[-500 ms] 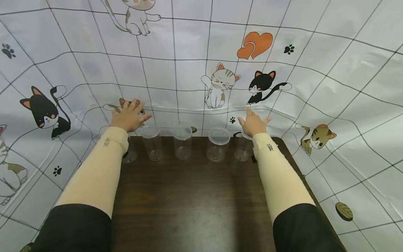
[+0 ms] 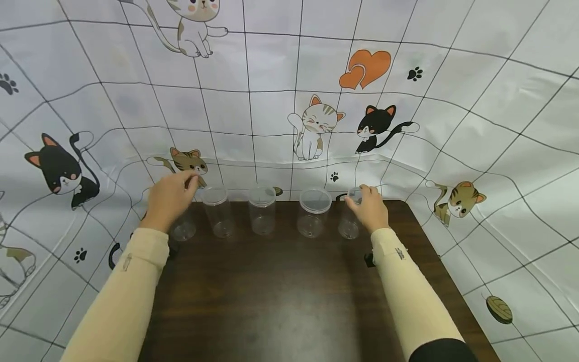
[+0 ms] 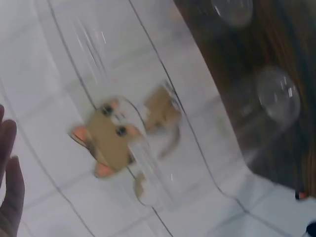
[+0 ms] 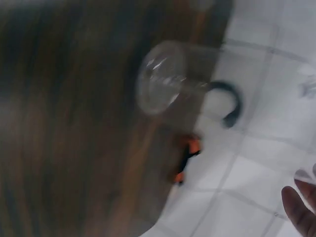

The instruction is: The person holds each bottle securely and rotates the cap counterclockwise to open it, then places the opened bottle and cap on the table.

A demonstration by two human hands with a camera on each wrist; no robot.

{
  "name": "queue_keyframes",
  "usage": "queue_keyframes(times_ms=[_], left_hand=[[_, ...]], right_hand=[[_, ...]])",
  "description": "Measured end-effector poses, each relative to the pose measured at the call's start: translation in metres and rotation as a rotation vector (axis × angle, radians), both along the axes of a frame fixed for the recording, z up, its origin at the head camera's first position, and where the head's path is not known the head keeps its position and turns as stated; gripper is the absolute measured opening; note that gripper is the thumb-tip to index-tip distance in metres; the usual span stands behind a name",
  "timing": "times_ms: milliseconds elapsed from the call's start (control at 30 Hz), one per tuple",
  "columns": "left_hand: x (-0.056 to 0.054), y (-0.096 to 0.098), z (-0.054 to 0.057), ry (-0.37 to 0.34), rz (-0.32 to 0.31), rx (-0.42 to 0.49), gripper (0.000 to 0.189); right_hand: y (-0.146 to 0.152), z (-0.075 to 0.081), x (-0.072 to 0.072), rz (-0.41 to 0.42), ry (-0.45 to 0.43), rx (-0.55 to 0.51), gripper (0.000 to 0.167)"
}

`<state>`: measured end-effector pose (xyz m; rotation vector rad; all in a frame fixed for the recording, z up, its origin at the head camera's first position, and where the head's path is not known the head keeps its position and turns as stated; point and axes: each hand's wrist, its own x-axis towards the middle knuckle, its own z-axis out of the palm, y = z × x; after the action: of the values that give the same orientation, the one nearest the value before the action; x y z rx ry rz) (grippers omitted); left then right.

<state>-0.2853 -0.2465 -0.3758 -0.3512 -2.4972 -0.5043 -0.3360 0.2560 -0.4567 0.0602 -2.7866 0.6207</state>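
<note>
Clear jars (image 2: 262, 216) stand along the desk's (image 2: 280, 281) far edge; probably light, stiff, slippery plastic, we'd cup them around the middle. Our left hand (image 2: 169, 198) and right hand (image 2: 371, 208), fingers loosely parted, hover by the outermost two.

And here's white sheeting (image 2: 271, 110) walling the scene, dark gridlines running across, cartoon cats (image 2: 375, 120) everywhere, orange heart (image 2: 375, 67) upper right; below, the dark wooden table (image 2: 253, 271) catches a pale gleam, lower centre!
</note>
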Motion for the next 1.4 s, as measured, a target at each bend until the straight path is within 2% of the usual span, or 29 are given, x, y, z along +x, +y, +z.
queue_keyframes(times_ms=[100, 167, 200, 267, 367, 433, 500, 600, 700, 767, 867, 967, 1067, 1133, 1233, 1400], left_hand=[[0.026, 0.018, -0.02, 0.069, -0.121, 0.013, 0.018], [0.046, 0.035, -0.041, 0.074, -0.205, 0.024, 0.015], [0.057, 0.045, -0.054, 0.053, -0.238, 0.028, 0.015], [0.077, 0.066, -0.083, -0.033, -0.293, 0.039, 0.022], [0.101, 0.093, -0.125, -0.222, -0.384, 0.084, 0.053], [0.112, 0.107, -0.146, -0.354, -0.439, 0.151, 0.079], [0.117, 0.116, -0.157, -0.451, -0.504, 0.252, 0.102], [0.12, 0.123, -0.161, -0.556, -0.624, 0.421, 0.119], [0.121, 0.127, -0.158, -0.654, -0.729, 0.533, 0.117], [0.122, 0.13, -0.157, -0.707, -0.76, 0.569, 0.109], [0.122, 0.135, -0.16, -0.732, -0.777, 0.595, 0.092], [0.121, 0.138, -0.166, -0.752, -0.815, 0.659, 0.082], [0.122, 0.138, -0.172, -0.767, -0.85, 0.704, 0.08], [0.122, 0.138, -0.175, -0.767, -0.86, 0.713, 0.079], [0.123, 0.139, -0.177, -0.751, -0.837, 0.711, 0.079], [0.124, 0.145, -0.179, -0.731, -0.757, 0.733, 0.078]], right_hand=[[-0.008, 0.007, 0.021, 0.026, 0.064, -0.054, 0.078], [-0.018, 0.012, 0.04, 0.078, 0.079, -0.115, 0.074], [-0.024, 0.014, 0.051, 0.116, 0.076, -0.152, 0.072], [-0.037, 0.015, 0.075, 0.203, 0.076, -0.232, 0.067], [-0.059, 0.011, 0.108, 0.352, 0.082, -0.345, 0.058], [-0.075, 0.008, 0.125, 0.464, 0.093, -0.405, 0.053], [-0.091, 0.007, 0.138, 0.575, 0.088, -0.454, 0.051], [-0.11, 0.007, 0.15, 0.714, 0.043, -0.55, 0.054], [-0.122, 0.006, 0.157, 0.765, -0.007, -0.644, 0.061], [-0.126, 0.003, 0.159, 0.768, -0.031, -0.709, 0.066], [-0.128, -0.004, 0.158, 0.788, -0.094, -0.857, 0.077], [-0.13, -0.016, 0.154, 0.832, -0.224, -1.083, 0.091], [-0.134, -0.026, 0.15, 0.871, -0.335, -1.227, 0.096], [-0.136, -0.03, 0.148, 0.889, -0.367, -1.251, 0.093], [-0.138, -0.033, 0.148, 0.901, -0.363, -1.241, 0.083], [-0.141, -0.033, 0.15, 0.83, -0.321, -1.21, 0.079]])
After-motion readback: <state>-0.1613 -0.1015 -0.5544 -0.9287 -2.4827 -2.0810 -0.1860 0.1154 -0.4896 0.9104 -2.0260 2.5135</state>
